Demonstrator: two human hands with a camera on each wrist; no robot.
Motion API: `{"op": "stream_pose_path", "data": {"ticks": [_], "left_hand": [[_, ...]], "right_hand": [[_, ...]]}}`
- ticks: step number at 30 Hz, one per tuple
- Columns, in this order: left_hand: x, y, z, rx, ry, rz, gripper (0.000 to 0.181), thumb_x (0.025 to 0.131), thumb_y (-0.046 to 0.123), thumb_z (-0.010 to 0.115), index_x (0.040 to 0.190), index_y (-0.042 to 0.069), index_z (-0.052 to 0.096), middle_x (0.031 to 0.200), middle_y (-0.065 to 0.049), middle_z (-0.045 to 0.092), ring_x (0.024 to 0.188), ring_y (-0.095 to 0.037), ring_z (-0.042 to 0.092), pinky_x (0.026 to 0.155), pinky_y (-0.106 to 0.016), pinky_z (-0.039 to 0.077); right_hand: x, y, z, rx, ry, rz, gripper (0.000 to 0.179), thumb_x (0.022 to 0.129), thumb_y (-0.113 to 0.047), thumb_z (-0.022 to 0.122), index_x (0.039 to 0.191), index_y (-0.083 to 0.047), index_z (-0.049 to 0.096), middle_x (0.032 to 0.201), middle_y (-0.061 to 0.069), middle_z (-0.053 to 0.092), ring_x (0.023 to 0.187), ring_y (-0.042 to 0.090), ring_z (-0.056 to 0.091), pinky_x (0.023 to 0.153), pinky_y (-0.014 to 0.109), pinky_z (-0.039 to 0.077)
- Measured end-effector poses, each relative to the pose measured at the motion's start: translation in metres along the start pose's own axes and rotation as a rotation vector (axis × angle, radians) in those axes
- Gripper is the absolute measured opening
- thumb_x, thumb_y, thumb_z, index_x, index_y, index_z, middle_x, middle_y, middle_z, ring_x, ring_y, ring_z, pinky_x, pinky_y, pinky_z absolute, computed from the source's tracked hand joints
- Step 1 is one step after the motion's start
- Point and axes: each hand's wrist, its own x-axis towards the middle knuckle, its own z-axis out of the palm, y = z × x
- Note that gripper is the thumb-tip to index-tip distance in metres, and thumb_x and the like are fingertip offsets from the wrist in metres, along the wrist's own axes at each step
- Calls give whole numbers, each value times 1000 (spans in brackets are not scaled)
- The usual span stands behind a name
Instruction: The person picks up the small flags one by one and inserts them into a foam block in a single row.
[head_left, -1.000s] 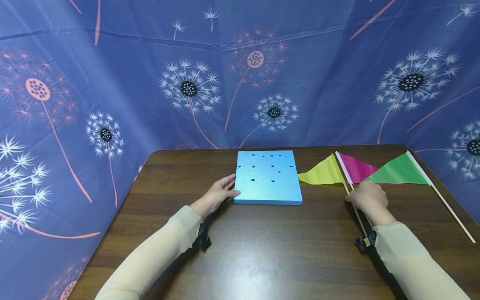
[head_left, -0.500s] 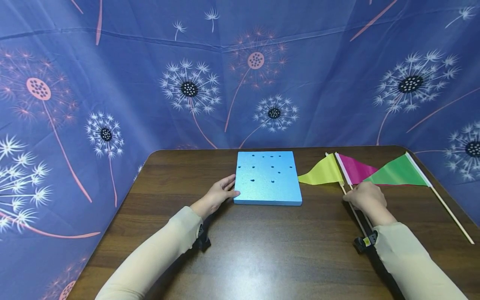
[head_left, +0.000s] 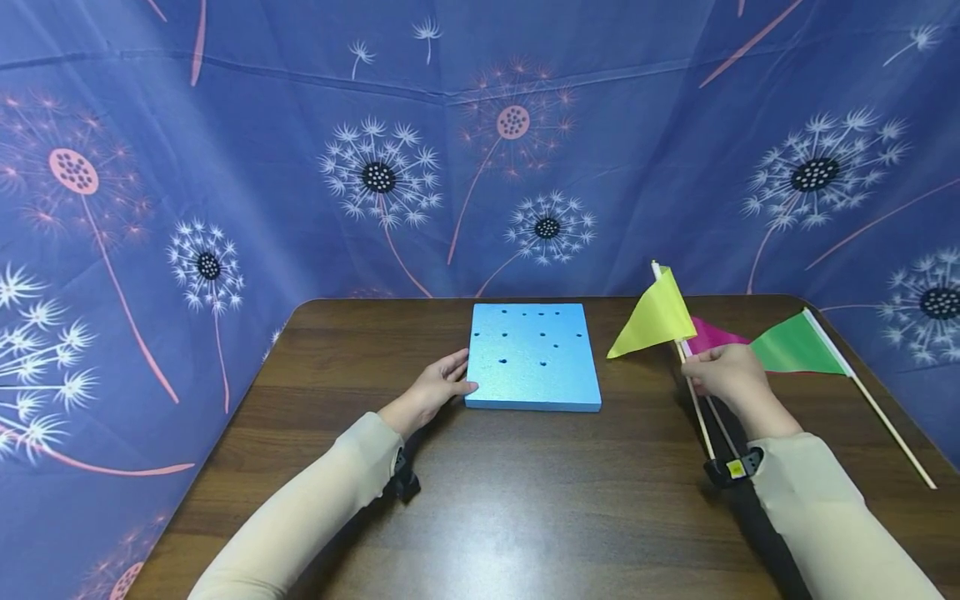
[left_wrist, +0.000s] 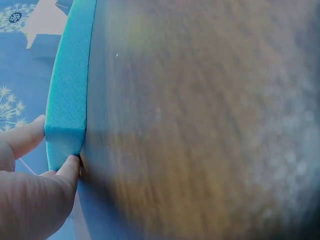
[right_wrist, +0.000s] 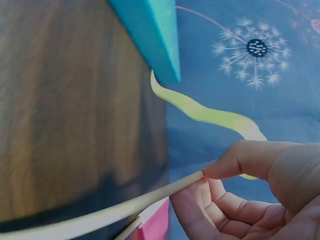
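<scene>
Near the table's back edge lies a square blue board (head_left: 534, 358) with several small holes in its top face. My left hand (head_left: 431, 392) holds it at its front left corner; the left wrist view shows thumb and finger (left_wrist: 70, 172) on the board's corner (left_wrist: 65, 140). On the right, my right hand (head_left: 727, 379) pinches the thin stick of a yellow pennant flag (head_left: 654, 317) between thumb and finger. That flag is tilted up off the table, its cloth hanging to the left. Part of a magenta flag (head_left: 708, 333) shows behind the right hand.
A green pennant flag (head_left: 798, 346) lies farther right, its stick slanting toward the front right. The brown wooden table (head_left: 495, 500) meets a blue dandelion-patterned cloth (head_left: 637, 125) at the back. The magenta flag's stick runs under the right wrist.
My right hand has lifted the yellow flag off the table; its top has risen and its cloth has swung down. The left hand and board stay in place.
</scene>
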Motion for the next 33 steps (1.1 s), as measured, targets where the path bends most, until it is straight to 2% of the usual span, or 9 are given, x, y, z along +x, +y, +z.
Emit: {"op": "stream_pose_path", "data": {"ticks": [4, 9, 11, 18, 26, 33], "left_hand": [[-2, 1, 0, 4, -9, 5, 70, 91, -2, 62, 152, 5, 27, 159, -13, 26, 147, -26, 25, 116, -41, 30], [-4, 1, 0, 2, -5, 5, 70, 91, -2, 62, 152, 4, 27, 159, -13, 25, 147, -26, 26, 115, -41, 30], [-4, 0, -1, 4, 0, 5, 70, 91, -2, 62, 152, 5, 28, 159, -13, 26, 147, -26, 26, 115, -41, 30], [-4, 0, 0, 5, 6, 2, 71, 91, 0, 64, 152, 7, 28, 159, -10, 27, 146, -23, 28, 115, -40, 31], [-5, 2, 1, 26, 23, 18, 70, 91, 0, 63, 151, 5, 29, 159, -12, 28, 146, -25, 29, 114, -41, 33], [-4, 0, 3, 29, 10, 29, 70, 91, -1, 63, 152, 5, 28, 159, -12, 26, 146, -25, 28, 113, -40, 34]], "right_hand": [[0, -7, 2, 95, 22, -9, 36, 84, -9, 61, 107, 19, 61, 67, 1, 64, 58, 6, 63, 61, 29, 60], [-4, -18, 5, 101, 71, -54, 38, 85, -12, 63, 109, 17, 62, 86, 18, 66, 58, 8, 66, 62, 31, 60], [-5, -22, 6, 103, 88, -70, 38, 86, -14, 63, 109, 16, 63, 90, 21, 67, 58, 9, 67, 62, 31, 60], [-6, -36, 5, 110, 133, -97, 36, 86, -15, 63, 110, 11, 66, 76, 6, 69, 56, 5, 65, 54, 20, 55], [-2, -50, 9, 172, 152, -120, 34, 84, -12, 62, 110, 9, 67, 66, -13, 64, 55, 2, 63, 53, 18, 53], [2, -59, 13, 195, 170, -186, 33, 83, -6, 62, 108, 14, 66, 68, -9, 68, 54, -3, 61, 57, 18, 56]]}}
